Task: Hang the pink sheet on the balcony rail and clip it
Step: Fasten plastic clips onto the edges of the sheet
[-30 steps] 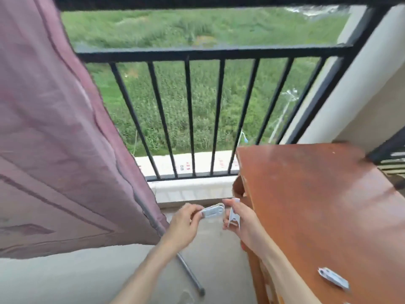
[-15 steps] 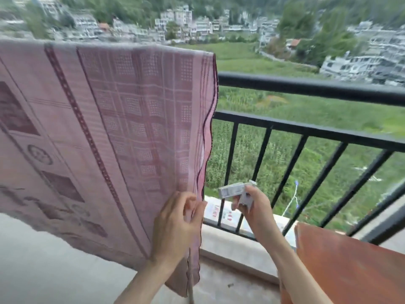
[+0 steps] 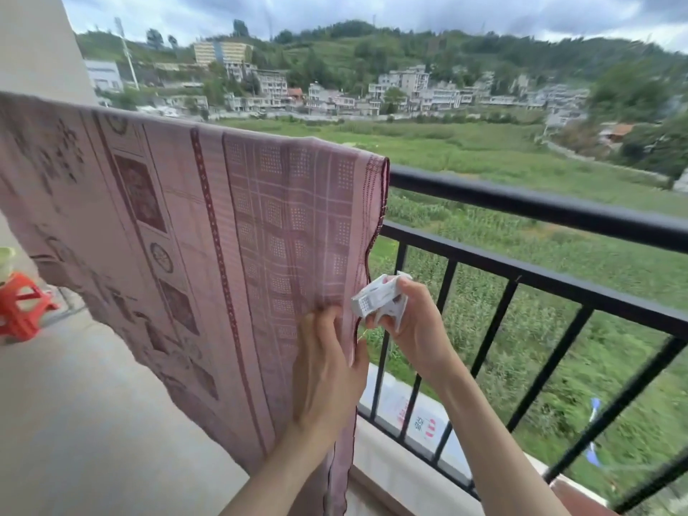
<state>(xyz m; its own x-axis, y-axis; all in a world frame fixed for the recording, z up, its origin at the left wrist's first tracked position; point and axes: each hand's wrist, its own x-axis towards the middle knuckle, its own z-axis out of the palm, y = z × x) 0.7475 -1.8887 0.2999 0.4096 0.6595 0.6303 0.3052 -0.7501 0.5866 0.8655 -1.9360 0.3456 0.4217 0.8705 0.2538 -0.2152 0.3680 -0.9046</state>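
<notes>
I see the pink sheet (image 3: 208, 232) draped over the black balcony rail (image 3: 540, 212), its right edge hanging free. My left hand (image 3: 327, 370) lies flat against the cloth near this edge — fingers straight, gripping nothing. My right hand (image 3: 413, 325) pinches white clips (image 3: 378, 300) just beside the edge — how many, I cannot tell.

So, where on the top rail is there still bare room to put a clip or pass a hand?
The top rail is bare from the pink sheet's right edge rightward to the frame edge. Left of that edge, cloth covers it fully. It is crowded low at the sheet's edge, where the left hand touches the cloth and the right hand grips white clips.
</notes>
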